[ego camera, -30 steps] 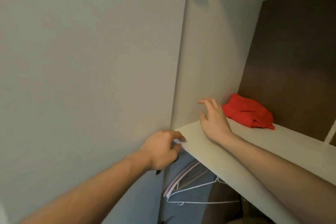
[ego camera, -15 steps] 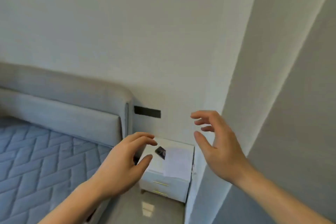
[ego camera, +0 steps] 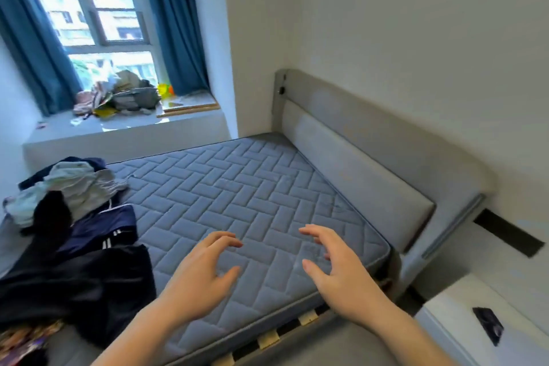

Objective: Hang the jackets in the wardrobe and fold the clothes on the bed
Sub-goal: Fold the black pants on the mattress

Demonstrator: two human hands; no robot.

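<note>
Hovering over the near edge of the bed, both hands hold nothing. Left hand at approx 6 o'clock in the view, fingers loosely curved & spread, thumb out to the right, palm down, not touching the mattress as far as I can tell. Right hand just beside it at approx 5 o'clock, fingers likewise relaxed and half bent, thumb pointing toward the left hand, w/ a gap between the two. Pile of clothes lies on the bed's left part at approx 9 o'clock, well apart from both hands: pale grey-green pieces on top, a navy garment w/ white stripes below them, a black garment spread nearest the viewer, its edge near the left forearm. Grey padded headboard runs along the wall at 2 o'clock. White bedside table at 4 o'clock, a small dark object lying on top. Window w/ blue curtains at 11 o'clock; a heap of stuff sits on the sill.
</note>
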